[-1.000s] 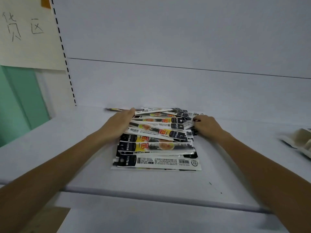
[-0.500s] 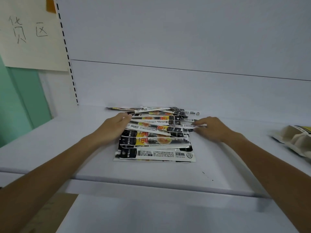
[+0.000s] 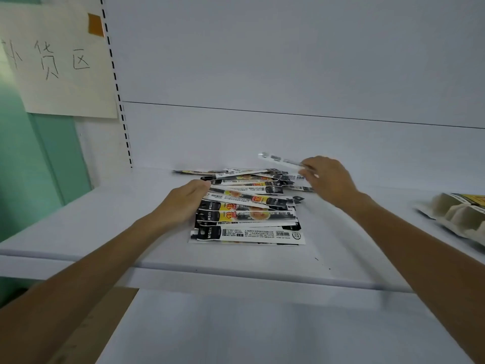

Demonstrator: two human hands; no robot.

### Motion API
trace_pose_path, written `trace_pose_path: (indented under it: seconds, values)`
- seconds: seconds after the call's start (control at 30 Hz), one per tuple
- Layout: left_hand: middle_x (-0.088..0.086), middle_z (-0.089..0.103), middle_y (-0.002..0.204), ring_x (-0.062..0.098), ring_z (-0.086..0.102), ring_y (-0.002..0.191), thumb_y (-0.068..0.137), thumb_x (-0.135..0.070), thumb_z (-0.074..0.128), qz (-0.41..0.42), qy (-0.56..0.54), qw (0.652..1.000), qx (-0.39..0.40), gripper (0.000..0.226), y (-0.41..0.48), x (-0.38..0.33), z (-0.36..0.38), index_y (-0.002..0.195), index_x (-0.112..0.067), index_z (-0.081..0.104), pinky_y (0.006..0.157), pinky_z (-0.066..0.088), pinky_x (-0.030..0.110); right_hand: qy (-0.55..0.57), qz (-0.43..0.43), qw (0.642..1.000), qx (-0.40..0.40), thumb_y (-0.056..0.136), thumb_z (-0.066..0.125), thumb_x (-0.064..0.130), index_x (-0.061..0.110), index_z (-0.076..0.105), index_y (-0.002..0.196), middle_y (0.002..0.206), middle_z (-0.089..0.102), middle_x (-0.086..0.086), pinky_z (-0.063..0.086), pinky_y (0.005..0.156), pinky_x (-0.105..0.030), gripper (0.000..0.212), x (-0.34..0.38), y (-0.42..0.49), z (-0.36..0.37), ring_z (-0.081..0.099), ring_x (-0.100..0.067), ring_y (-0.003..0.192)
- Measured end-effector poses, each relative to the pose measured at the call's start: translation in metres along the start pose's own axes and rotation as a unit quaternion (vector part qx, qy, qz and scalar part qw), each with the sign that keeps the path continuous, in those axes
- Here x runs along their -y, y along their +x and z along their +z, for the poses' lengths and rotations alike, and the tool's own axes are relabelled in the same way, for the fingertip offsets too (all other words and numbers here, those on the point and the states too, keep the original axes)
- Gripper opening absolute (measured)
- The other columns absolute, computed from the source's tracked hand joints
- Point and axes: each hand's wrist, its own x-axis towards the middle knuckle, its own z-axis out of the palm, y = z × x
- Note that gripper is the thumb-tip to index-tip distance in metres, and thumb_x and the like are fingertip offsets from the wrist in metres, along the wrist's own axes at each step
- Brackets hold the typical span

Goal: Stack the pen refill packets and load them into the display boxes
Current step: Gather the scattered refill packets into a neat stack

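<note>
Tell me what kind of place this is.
Probably a shop's restocking area or stockroom: a white metal shelf with a slotted upright, a handwritten paper sign taped beside it, and barcoded pen refill packets heaped on the shelf.

front packet (image 3: 246,235) reads m&g; paper sign (image 3: 65,95) reads 货区.
</note>
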Motion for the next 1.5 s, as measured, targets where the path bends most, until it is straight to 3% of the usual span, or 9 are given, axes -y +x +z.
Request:
trace_pose_path:
  seconds: [0.2, 0.43, 0.57, 0.67, 0.8, 0.93, 1.07, 1.23, 1.5]
  values:
    - [0.002, 0.045, 0.140, 0.018, 0.038, 0.130, 0.100, -0.038, 0.028, 0.023, 0.104, 0.994, -0.011, 0.045, -0.009, -0.005, -0.004, 0.136, -0.015, 0.043, 0.090, 0.024, 0.022, -0.051, 0.053, 0.994, 0.079, 0.096, 0.041, 0.023, 0.010, 0.056, 0.118, 0.117, 0.059, -0.010, 0.039, 0.089, -0.037, 0.029, 0.021, -0.013, 0.023, 0.050, -0.026, 0.109]
    - [0.004, 0.064, 0.105, 0.015, 0.057, 0.091, 0.097, -0.048, 0.028, 0.001, 0.100, 0.994, 0.033, 0.041, -0.016, 0.004, 0.003, 0.125, -0.026, 0.048, 0.076, 0.039, 0.025, 0.098, 0.142, 0.973, 0.153, 0.087, 0.054, 0.018, 0.011, 0.053, 0.117, 0.119, 0.058, -0.010, 0.039, 0.086, -0.032, 0.031, 0.006, -0.035, 0.025, 0.051, -0.029, 0.111]
    - [0.000, 0.057, 0.102, 0.016, 0.052, 0.093, 0.097, -0.047, 0.032, 0.000, 0.081, 0.996, 0.040, 0.033, -0.017, -0.003, 0.005, 0.113, -0.030, 0.054, 0.071, 0.036, 0.020, 0.149, 0.193, 0.956, 0.161, 0.090, 0.051, 0.022, 0.014, 0.048, 0.114, 0.119, 0.058, -0.013, 0.034, 0.077, -0.027, 0.026, 0.021, -0.034, 0.021, 0.051, -0.028, 0.100]
    - [-0.005, 0.049, 0.102, 0.013, 0.044, 0.088, 0.094, -0.053, 0.033, -0.004, 0.082, 0.995, 0.049, 0.036, -0.019, -0.008, 0.009, 0.112, -0.027, 0.049, 0.069, 0.033, 0.023, 0.229, 0.199, 0.945, 0.126, 0.089, 0.044, 0.000, 0.008, 0.041, 0.132, 0.126, 0.055, -0.015, 0.039, 0.086, -0.029, 0.044, 0.038, -0.032, 0.016, 0.051, -0.030, 0.114]
    - [0.001, 0.043, 0.140, 0.016, 0.047, 0.119, 0.088, -0.065, 0.031, -0.014, 0.104, 0.994, 0.041, 0.069, -0.020, -0.003, 0.013, 0.141, -0.020, 0.029, 0.097, 0.038, 0.034, 0.290, 0.249, 0.921, 0.077, 0.091, 0.034, -0.004, 0.008, 0.027, 0.143, 0.142, 0.040, -0.015, 0.036, 0.077, -0.020, 0.053, 0.048, -0.027, 0.013, 0.049, -0.019, 0.106]
    - [-0.002, 0.020, 0.155, 0.021, 0.023, 0.141, 0.085, -0.070, 0.028, -0.059, 0.061, 0.995, 0.053, 0.080, -0.018, -0.005, 0.020, 0.149, -0.026, 0.009, 0.112, 0.021, 0.040, 0.378, 0.319, 0.863, 0.099, 0.101, 0.027, 0.031, 0.012, 0.052, 0.119, 0.139, 0.044, -0.014, 0.031, 0.103, -0.036, 0.037, 0.055, -0.022, 0.014, 0.046, -0.024, 0.117]
    - [-0.005, 0.016, 0.156, 0.019, 0.020, 0.141, 0.087, -0.066, 0.032, -0.029, 0.064, 0.995, 0.075, 0.079, -0.019, -0.016, 0.025, 0.149, -0.029, 0.002, 0.110, 0.022, 0.039, 0.323, 0.265, 0.890, 0.183, 0.098, 0.011, 0.054, 0.019, 0.034, 0.142, 0.148, 0.036, -0.004, 0.021, 0.113, -0.041, 0.061, 0.067, -0.024, 0.018, 0.031, -0.024, 0.136]
    - [0.003, 0.020, 0.155, 0.021, 0.022, 0.141, 0.091, -0.062, 0.028, -0.006, 0.153, 0.988, -0.004, 0.075, -0.014, -0.004, 0.010, 0.149, -0.018, 0.009, 0.114, 0.018, 0.046, 0.210, 0.224, 0.937, 0.168, 0.099, 0.015, 0.048, 0.014, 0.032, 0.143, 0.145, 0.040, -0.010, 0.025, 0.107, -0.034, 0.059, 0.049, -0.032, 0.017, 0.035, -0.026, 0.133]
    - [0.000, 0.030, 0.151, 0.022, 0.027, 0.138, 0.098, -0.048, 0.007, -0.030, 0.203, 0.976, 0.067, 0.056, 0.002, 0.010, -0.007, 0.143, -0.023, 0.029, 0.114, 0.015, 0.047, 0.106, 0.198, 0.956, 0.186, 0.099, 0.020, 0.046, 0.015, 0.024, 0.146, 0.135, 0.050, -0.016, 0.035, 0.099, -0.038, 0.056, 0.051, -0.037, 0.024, 0.044, -0.032, 0.125]
